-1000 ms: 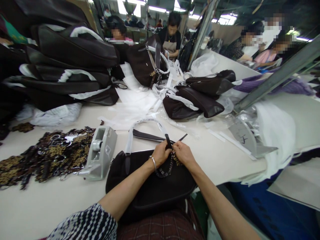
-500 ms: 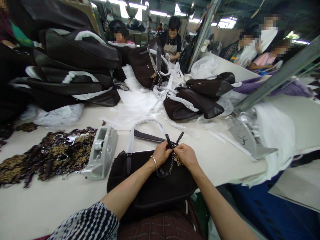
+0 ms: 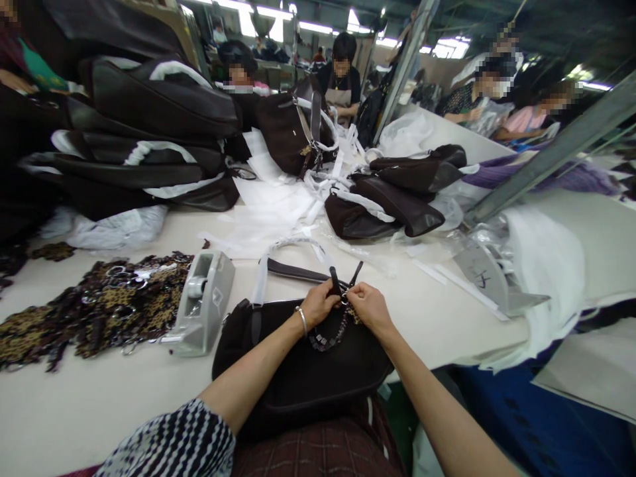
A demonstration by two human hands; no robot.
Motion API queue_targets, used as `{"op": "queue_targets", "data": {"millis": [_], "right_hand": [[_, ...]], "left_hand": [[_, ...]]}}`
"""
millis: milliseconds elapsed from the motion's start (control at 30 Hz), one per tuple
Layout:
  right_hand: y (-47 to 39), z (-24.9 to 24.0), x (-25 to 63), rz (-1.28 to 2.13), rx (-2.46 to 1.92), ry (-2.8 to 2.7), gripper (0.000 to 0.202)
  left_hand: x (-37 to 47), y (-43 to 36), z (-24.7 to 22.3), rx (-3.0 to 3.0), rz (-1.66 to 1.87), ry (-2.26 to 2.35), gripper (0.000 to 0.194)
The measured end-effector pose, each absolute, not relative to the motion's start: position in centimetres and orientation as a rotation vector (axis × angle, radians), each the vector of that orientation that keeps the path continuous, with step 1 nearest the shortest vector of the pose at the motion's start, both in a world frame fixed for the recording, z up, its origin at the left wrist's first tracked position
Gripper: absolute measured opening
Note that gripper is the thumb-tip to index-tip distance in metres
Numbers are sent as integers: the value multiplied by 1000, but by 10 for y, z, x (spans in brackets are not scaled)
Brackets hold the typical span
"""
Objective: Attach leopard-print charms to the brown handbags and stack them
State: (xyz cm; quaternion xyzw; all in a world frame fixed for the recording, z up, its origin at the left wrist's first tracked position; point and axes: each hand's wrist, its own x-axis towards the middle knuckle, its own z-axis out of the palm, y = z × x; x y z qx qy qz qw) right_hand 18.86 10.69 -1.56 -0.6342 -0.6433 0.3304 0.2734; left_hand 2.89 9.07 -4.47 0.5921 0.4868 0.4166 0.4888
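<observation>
A dark brown handbag (image 3: 318, 371) lies at the table's front edge, its handle (image 3: 293, 245) wrapped in white and standing up behind it. At the bag's right strap end (image 3: 336, 281), my left hand (image 3: 320, 305) is closed, with fingertips pinched by the strap. Close on its right, my right hand (image 3: 368, 306) pinches a metal ring at the top of a charm (image 3: 352, 311). From between the hands a beaded chain (image 3: 328, 339) loops down over the bag's front. Fingers partly hide where ring and strap meet.
A grey tape dispenser (image 3: 211, 305) and a heap of chain charms (image 3: 114, 305) are on the left. Brown bags are piled at the back left (image 3: 154, 132) and centre right (image 3: 382, 199). A metal post (image 3: 546, 159) slants at right; people work behind.
My right hand has shifted slightly and the metal ring now shows between the hands. The beaded chain has swung a little and settled. In the background, a person on the right has lowered white material.
</observation>
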Motion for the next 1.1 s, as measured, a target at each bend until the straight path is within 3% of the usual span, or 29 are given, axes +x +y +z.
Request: {"op": "queue_targets", "data": {"millis": [267,667,1100], "right_hand": [[99,-22,188,900,-1661,-1490,19],[96,-17,197,1391,-1462,-1292,31],[96,-17,199,1400,-1496,-1342,32]], "left_hand": [[35,91,-48,1325,1010,1176,14],[37,90,-47,1281,1015,1193,14],[37,88,-41,1289,1017,1203,14]]}}
